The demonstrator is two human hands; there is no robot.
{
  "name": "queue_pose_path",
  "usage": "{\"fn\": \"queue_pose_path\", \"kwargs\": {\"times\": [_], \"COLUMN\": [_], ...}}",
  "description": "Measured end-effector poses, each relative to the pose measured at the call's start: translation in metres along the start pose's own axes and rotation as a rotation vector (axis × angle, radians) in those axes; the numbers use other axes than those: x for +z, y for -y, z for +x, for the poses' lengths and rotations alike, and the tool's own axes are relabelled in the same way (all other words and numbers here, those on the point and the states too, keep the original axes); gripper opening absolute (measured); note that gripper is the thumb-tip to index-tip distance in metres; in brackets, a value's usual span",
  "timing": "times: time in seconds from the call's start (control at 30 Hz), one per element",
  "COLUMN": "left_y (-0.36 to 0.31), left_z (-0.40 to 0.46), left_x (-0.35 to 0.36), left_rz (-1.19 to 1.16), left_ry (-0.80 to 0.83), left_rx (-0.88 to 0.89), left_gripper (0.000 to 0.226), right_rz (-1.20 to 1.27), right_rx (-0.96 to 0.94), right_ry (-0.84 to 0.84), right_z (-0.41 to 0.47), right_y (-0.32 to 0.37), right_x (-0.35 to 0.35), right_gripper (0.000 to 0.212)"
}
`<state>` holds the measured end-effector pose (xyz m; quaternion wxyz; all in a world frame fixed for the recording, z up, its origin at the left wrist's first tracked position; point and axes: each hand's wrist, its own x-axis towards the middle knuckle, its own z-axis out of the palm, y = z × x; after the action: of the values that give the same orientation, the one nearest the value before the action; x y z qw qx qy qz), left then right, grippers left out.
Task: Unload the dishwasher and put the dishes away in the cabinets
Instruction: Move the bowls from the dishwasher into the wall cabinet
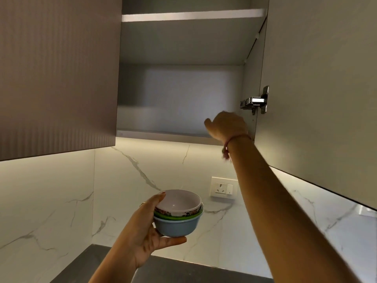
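Nesting three bowls (pixel 178 214) into one stack keeps them manageable for a single hand: a white one with a printed band sits inside a green one, inside a pale blue one, all smooth, round and apparently light plastic. The left hand (pixel 145 231) cradles the stack, its grip wrapped around it with thumb pressed at the upper rim and fingers curled under the blue base, presumably so nothing slips while it waits. Above and to the right of that grip, the right hand (pixel 226 125) reaches into the open cabinet (pixel 179 135) at its lower shelf; its fingers are hidden behind the knuckles, so I cannot tell if they are spread or closed. Right of this hand hangs the flat matte door (pixel 318 99) on a shiny metal hinge (pixel 256 101). Below lies veined marble backsplash (pixel 61 201) and a dark surface (pixel 167 270).
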<state>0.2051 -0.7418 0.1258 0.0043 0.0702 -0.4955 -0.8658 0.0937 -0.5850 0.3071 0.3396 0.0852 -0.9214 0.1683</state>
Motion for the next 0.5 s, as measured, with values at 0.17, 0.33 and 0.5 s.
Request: {"fn": "queue_pose_path", "kwargs": {"times": [0.17, 0.33, 0.5], "left_y": [-0.002, 0.002, 0.003], "left_z": [-0.001, -0.001, -0.008], "left_x": [-0.004, -0.007, 0.002], "left_rz": [-0.010, 0.031, -0.050], "left_ry": [-0.021, -0.095, -0.102], "left_rx": [0.036, -0.035, -0.114], "left_gripper": [0.039, 0.050, 0.068], "right_rz": [0.170, 0.136, 0.200], "right_rx": [-0.407, -0.650, -0.634], "right_ry": [0.756, 1.034, 1.097], "right_z": [-0.091, -0.116, -0.100], "right_y": [0.005, -0.003, 0.002], "right_x": [0.015, 0.038, 0.032], "right_gripper": [0.047, 0.042, 0.034]}}
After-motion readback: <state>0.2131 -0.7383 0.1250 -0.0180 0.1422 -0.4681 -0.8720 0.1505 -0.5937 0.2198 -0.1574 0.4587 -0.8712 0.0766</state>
